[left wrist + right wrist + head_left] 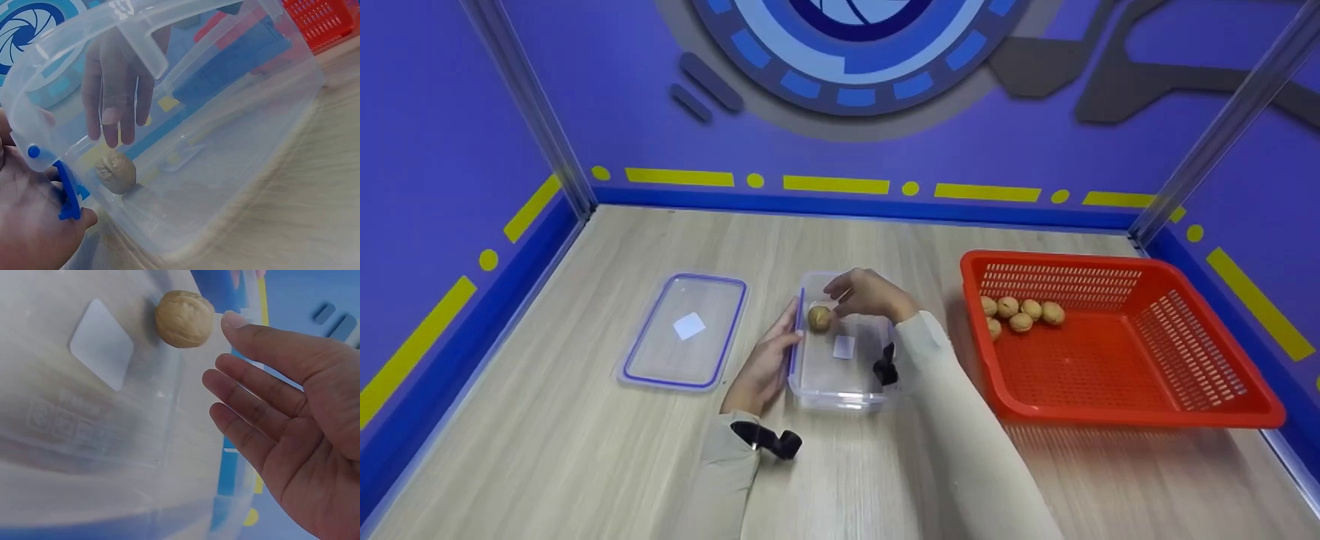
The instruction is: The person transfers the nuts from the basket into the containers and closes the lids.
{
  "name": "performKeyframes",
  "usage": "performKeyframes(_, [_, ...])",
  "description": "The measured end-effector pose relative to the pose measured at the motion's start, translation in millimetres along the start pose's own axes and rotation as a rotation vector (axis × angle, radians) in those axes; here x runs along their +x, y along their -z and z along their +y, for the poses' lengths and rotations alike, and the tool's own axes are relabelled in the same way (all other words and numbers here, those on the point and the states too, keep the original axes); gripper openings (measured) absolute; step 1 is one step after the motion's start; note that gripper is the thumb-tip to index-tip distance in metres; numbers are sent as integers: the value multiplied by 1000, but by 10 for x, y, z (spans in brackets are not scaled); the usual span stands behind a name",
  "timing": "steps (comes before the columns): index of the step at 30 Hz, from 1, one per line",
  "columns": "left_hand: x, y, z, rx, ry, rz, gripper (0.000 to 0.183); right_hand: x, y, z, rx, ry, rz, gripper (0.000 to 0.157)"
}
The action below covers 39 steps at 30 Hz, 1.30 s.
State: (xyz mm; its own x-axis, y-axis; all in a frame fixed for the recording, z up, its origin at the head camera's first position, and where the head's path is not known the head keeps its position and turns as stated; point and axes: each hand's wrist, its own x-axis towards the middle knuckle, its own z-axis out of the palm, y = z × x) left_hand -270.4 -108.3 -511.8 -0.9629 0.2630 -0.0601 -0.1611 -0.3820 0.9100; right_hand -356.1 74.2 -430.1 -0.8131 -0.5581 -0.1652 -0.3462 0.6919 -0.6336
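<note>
A clear plastic container (819, 381) with blue-trimmed side flaps stands at the middle of the table. My left hand (765, 364) holds its left side, the thumb by the blue-edged flap (70, 194); some fingers are hidden behind the wall. One walnut (819, 319) is inside, near the left wall, beside a white label (102, 344). Over the container hangs my right hand (871, 295), fingers spread and slightly bent, with nothing in them. Its thumb tip is close beside the walnut (184, 319). Through the wall, the right hand's fingers (118, 109) point down above the walnut (116, 171).
To the left lies a flat clear lid (660, 360) with a blue seal and a white label. A red plastic basket (1069, 375) stands on the right, several walnuts (1021, 322) gathered in its back left corner. Blue panels (847, 150) enclose the table at the back and sides.
</note>
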Motion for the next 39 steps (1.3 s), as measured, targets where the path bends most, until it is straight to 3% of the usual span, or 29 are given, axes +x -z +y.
performKeyframes(6, [-2,-2,16,6,-9,13,67,-56,138,-38,-37,35,26,44])
performKeyframes(21, [-18,31,17,-1,-6,1,67,-256,528,86,54,59,56,47])
performKeyframes(39, [-3,9,6,16,-10,-3,66,-669,914,307,13,-3,121,46])
